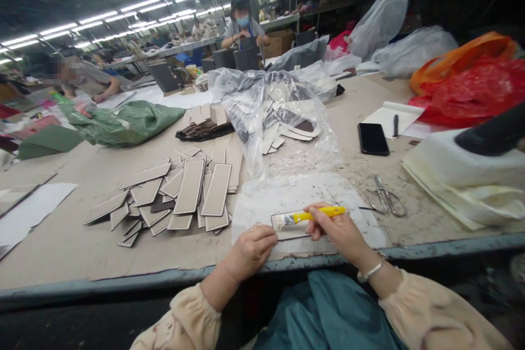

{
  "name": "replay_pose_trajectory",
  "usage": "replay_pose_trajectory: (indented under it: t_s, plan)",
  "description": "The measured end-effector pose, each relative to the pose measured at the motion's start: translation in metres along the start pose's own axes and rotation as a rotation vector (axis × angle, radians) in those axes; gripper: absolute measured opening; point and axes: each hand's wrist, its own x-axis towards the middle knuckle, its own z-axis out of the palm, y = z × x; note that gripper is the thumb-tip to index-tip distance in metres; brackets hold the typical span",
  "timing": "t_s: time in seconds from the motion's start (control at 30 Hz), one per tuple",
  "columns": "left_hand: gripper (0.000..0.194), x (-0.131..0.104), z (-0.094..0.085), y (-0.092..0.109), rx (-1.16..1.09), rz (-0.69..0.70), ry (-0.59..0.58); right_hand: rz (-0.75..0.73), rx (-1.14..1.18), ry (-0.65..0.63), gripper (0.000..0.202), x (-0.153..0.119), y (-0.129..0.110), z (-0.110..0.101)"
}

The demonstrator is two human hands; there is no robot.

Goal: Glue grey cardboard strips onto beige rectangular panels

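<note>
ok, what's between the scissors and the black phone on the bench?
Head view: nothing stands between them. The stretch from the scissors up to the black phone is bare, stained table; the clear plastic bag lies off to its left.

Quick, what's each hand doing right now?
Left hand: curled, fingers pressing on the card piece.
Right hand: closed on the yellow-handled brush.

One yellow-handled brush (308, 216) | one black smartphone (373, 138) | one pair of steel scissors (385, 198) | one black pen (395, 125) | two co-workers at far benches | roughly two dozen grey card strips (189, 187) fanned across the desk (82, 240)
</note>
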Motion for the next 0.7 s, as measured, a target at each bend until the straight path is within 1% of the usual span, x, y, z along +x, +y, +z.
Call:
replay_pose_trajectory:
  t_s: [0.07, 0.17, 0.27, 0.37, 0.53, 0.7]
  plan:
    - [0.022, -0.001, 0.0, 0.001, 0.016, 0.004, 0.003, 0.0, -0.047, -0.027, 0.051, 0.001, 0.0, 0.003]
    - [0.02, 0.001, -0.002, 0.003, 0.037, 0.011, 0.001, -0.041, -0.183, -0.047, 0.045, 0.002, 0.002, 0.006]
    - [0.018, 0.003, -0.003, 0.004, 0.065, 0.018, -0.008, -0.087, -0.298, -0.024, 0.04, 0.0, 0.004, 0.006]
    - [0.019, 0.002, -0.002, 0.001, 0.075, 0.013, -0.021, -0.105, -0.347, 0.006, 0.037, -0.002, 0.003, 0.005]
    - [0.019, 0.002, -0.002, 0.0, 0.063, 0.002, -0.022, -0.204, -0.489, 0.07, 0.032, -0.007, -0.003, -0.006]
    - [0.018, 0.007, -0.006, 0.005, 0.051, 0.002, -0.017, -0.293, -0.65, 0.155, 0.036, -0.011, -0.011, -0.023]
